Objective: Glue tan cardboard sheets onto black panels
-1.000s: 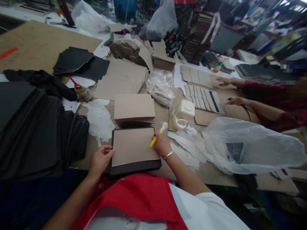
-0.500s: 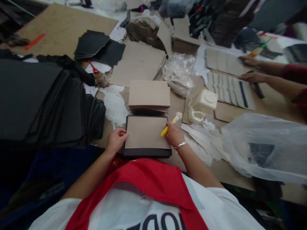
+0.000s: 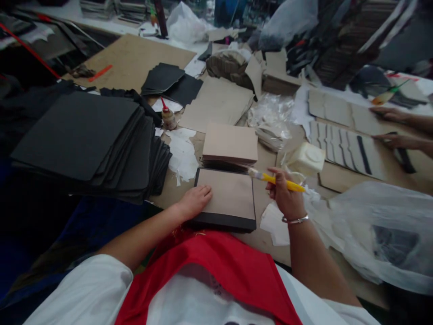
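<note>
Holding a brush (image 3: 278,181), the right hand (image 3: 286,199) sits just right of centre frame. Its grip is closed around the yellow handle. The brush lies near level, and its bristles point left over the upper right corner of a board (image 3: 230,194). Whether the bristles touch the board cannot be told.

Left hand (image 3: 195,201): grip wide, fingers laid flat on the lower left corner of the board, palm down. It holds nothing.

The board is brown and lies flat at centre frame on a black cover (image 3: 221,222), which shows as a dark edge along the board's near and left sides. Both lie on the desk (image 3: 172,192), close to the person's body.

Nearby items:
- A stack (image 3: 230,143) of like brown boards, just above the board and touching or nearly touching its far edge.
- A pile of black sheets (image 3: 84,140), left of centre.
- A bottle (image 3: 168,117) with a red tip, upright, between the black sheets and the stack.
- A white tub (image 3: 306,158), just above and right of the right hand.
- A white scrap (image 3: 274,222), below the right hand.
- A clear bag (image 3: 375,225), lower right of the frame.

Upper right of the frame: a co-worker's two hands (image 3: 394,141) lie on strips (image 3: 341,149) laid side by side, well apart from the board.
</note>
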Demonstrator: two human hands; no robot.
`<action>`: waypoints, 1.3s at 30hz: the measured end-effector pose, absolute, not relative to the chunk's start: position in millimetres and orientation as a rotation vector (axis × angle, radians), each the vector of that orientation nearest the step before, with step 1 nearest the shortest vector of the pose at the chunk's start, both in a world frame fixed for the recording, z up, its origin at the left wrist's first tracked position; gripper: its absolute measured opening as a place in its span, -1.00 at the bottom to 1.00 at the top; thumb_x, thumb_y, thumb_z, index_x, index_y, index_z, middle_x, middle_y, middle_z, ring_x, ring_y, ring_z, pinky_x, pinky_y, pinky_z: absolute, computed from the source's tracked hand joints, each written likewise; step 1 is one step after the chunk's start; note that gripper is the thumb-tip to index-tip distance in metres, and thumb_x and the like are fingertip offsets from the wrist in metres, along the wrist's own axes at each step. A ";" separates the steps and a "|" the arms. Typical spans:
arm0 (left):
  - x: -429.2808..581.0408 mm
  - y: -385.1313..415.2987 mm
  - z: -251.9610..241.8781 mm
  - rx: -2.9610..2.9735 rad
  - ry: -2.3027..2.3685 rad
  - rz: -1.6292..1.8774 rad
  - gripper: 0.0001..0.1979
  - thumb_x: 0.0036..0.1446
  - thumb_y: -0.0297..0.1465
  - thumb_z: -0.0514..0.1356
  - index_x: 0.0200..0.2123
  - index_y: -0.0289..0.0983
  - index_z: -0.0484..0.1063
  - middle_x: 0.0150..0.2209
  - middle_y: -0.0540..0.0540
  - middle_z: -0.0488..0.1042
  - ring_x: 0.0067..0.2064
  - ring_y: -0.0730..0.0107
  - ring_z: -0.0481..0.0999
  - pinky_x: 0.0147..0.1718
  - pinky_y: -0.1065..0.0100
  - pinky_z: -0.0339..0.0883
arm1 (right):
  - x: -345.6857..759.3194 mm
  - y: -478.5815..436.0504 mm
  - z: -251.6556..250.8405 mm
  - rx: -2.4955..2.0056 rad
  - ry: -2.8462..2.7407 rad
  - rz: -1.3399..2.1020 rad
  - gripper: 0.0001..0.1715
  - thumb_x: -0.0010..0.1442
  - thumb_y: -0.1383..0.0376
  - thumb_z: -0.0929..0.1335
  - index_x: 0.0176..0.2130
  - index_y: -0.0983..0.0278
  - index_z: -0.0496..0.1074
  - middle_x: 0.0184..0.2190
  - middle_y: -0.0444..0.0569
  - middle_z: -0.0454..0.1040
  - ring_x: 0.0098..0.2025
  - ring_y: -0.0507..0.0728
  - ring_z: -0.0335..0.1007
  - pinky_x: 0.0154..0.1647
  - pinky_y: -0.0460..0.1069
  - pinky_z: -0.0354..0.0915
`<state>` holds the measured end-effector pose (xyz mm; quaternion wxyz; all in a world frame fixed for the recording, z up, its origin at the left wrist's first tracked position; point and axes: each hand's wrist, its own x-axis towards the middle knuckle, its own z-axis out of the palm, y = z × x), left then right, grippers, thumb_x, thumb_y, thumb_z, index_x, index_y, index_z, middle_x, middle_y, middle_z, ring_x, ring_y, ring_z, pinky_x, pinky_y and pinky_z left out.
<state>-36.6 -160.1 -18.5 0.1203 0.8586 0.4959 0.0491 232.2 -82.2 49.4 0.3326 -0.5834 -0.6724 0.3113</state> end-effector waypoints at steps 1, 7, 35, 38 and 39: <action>-34.9 -161.1 -20.8 2.516 1.454 0.155 -0.70 0.15 -0.56 0.01 -0.07 -0.33 0.39 0.01 -0.26 0.39 0.06 0.22 0.36 0.03 0.24 0.24 | 217.6 -80.5 48.9 -1.452 -1.667 1.020 -0.33 0.19 -0.16 0.10 -0.16 0.31 0.37 -0.61 -0.14 0.34 -0.69 -0.04 0.20 -0.68 -0.12 0.14; -32.4 -163.9 -25.6 2.536 1.499 0.204 -0.69 0.16 -0.37 0.09 -0.05 -0.38 0.37 0.05 -0.33 0.36 0.10 0.12 0.33 0.09 0.16 0.21 | 117.6 -67.0 16.9 -1.321 -1.486 1.510 -0.62 0.05 0.02 0.32 -0.36 0.31 0.36 -0.69 -0.24 0.31 -0.74 -0.08 0.16 -0.76 -0.18 0.11; -13.7 -167.6 -17.8 2.513 1.474 -0.036 -0.68 0.16 -0.35 -0.02 -0.12 -0.25 0.45 -0.04 -0.19 0.44 -0.01 0.17 0.41 0.00 0.18 0.28 | 348.0 -210.2 -117.6 -1.666 -2.317 0.250 -0.84 0.14 0.39 0.29 -0.24 0.29 0.42 -0.38 0.07 0.44 -0.25 0.17 0.32 -0.19 0.04 0.27; -8.9 -167.8 -11.6 2.460 1.475 -0.023 -0.69 0.15 -0.37 -0.03 -0.14 -0.26 0.46 -0.08 -0.20 0.45 -0.04 0.17 0.42 -0.01 0.17 0.29 | 347.1 -214.8 -130.2 -1.681 -2.282 0.190 -0.84 0.18 0.40 0.25 -0.30 0.30 0.42 -0.51 0.00 0.37 -0.37 0.14 0.28 -0.31 0.00 0.25; -6.1 -167.4 -9.9 2.429 1.470 0.011 -0.69 0.15 -0.37 -0.02 -0.15 -0.27 0.46 -0.08 -0.21 0.45 -0.04 0.16 0.42 0.00 0.16 0.28 | 346.6 -213.8 -127.6 -1.677 -2.233 0.186 -0.84 0.19 0.38 0.25 -0.30 0.29 0.42 -0.52 -0.02 0.36 -0.39 0.12 0.28 -0.33 -0.02 0.26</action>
